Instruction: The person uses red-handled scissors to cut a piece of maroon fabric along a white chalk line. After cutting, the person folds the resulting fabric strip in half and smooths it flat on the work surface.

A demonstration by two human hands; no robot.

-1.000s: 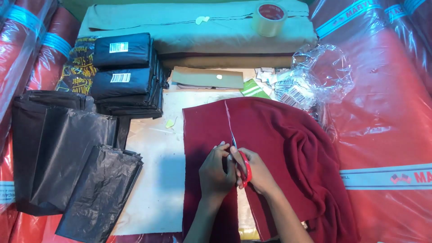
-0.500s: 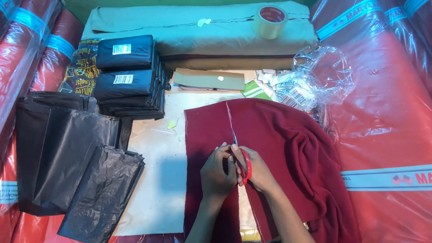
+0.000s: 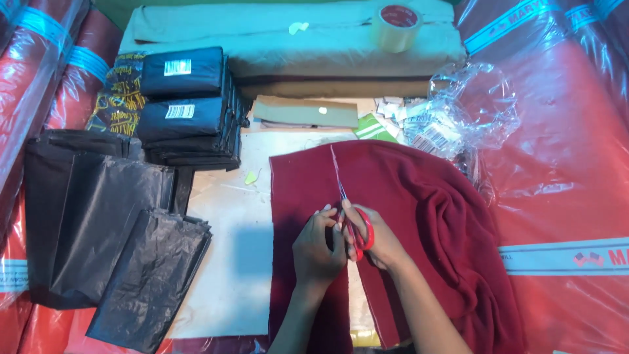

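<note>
Cutting in progress: right hand is closed through the red handles of the scissors, blades pointing away from the body along a slit in the maroon fleece cloth; how far the blades are apart I cannot tell. Left hand lies just beside the scissors, fingers curled and pressing the cloth flat on the left of the cut line, likely to keep it taut so the blades track straight. Cloth lies mid-bench on a pale board, left part flat, right part bunched in folds toward the red plastic-wrapped rolls. Cut edge runs from near the body up to the hands; the uncut stretch ahead reaches the cloth's far edge. Room ahead is tight: a flat brown packet, paper tags and crumpled clear plastic sit just beyond that edge. Left of the cloth the board is bare, then black bags and a stack of dark packets. Tape roll is well apart, at the back.
</note>
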